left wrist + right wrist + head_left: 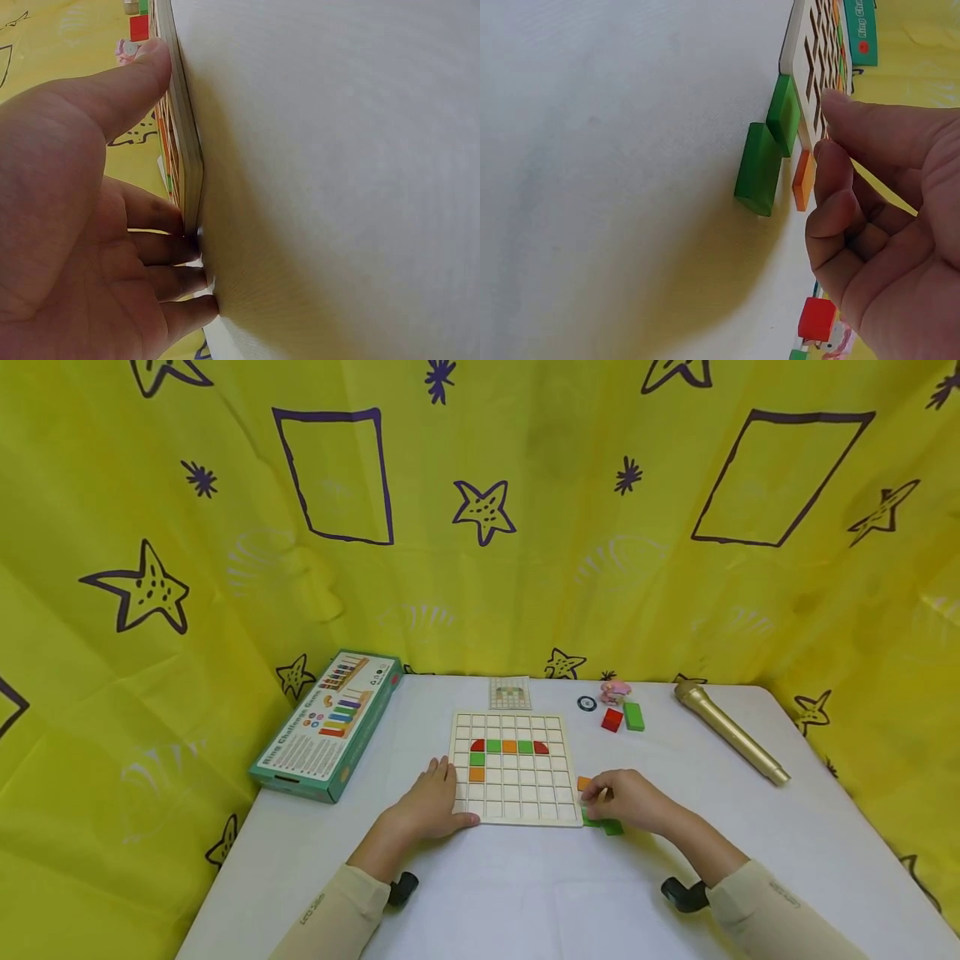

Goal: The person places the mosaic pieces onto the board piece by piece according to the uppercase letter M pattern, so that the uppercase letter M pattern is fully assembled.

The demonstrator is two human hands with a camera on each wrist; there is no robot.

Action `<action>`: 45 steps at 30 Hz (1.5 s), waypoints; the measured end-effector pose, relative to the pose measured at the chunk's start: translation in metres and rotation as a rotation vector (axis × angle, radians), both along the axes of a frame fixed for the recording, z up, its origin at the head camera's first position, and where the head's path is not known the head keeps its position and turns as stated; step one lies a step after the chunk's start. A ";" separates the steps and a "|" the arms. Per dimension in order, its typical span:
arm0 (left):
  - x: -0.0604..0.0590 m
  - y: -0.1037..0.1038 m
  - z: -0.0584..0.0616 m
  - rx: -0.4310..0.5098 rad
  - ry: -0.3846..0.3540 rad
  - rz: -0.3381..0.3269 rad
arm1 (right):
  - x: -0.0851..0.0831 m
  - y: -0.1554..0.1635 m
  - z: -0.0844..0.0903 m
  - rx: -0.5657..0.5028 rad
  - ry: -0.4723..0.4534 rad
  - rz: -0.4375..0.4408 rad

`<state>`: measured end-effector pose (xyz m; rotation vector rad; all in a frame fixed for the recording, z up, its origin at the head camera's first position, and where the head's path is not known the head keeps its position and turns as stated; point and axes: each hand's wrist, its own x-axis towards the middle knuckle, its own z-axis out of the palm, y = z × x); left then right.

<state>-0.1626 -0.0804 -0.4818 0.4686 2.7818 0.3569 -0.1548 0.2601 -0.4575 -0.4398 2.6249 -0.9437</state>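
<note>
A white worktop (525,893) is enclosed on three sides by a yellow curtain (600,527) printed with purple stars and outlines. A teal game box (328,723) is laid at the far left, just beside the curtain. A gold microphone (729,731) is laid slantwise at the far right. Near the back edge are seen a small pattern card (510,692), a black ring (587,703), a small pink object (615,692), one red block (612,720) and one green block (634,716), the last two touching or nearly so.

A square wooden grid board (514,766) is laid flat in the middle of the worktop. It is pale, divided into small square cells. Seven coloured pieces are counted in its cells: two red quarter-round ones, three green and two orange, set as a row of five with two more below its left end.

The board's near left corner is touched by the left hand (427,806), whose fingers (169,281) are held straight along the edge with the thumb resting on top; nothing is grasped.

The right hand (626,800) is held just beside the board's near right corner. Its fingers (836,217) are curled, and whether anything is pinched cannot be told. Beside it on the worktop lie two green blocks (769,154) and one orange block (804,178), close to the board's edge.
</note>
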 end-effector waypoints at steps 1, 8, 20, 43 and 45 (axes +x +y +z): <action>0.000 0.000 0.000 -0.002 -0.002 0.000 | 0.001 0.001 -0.001 0.003 -0.001 0.002; 0.001 -0.001 0.002 0.009 0.001 -0.005 | 0.008 0.001 -0.003 0.023 -0.013 -0.008; 0.002 -0.001 0.001 0.020 0.004 -0.005 | 0.012 -0.003 -0.006 0.041 -0.015 -0.014; 0.003 -0.001 0.002 0.024 0.004 0.002 | -0.019 0.003 0.011 0.008 -0.028 0.066; 0.003 -0.001 0.002 0.020 0.004 0.004 | -0.026 0.000 0.012 0.005 -0.016 0.053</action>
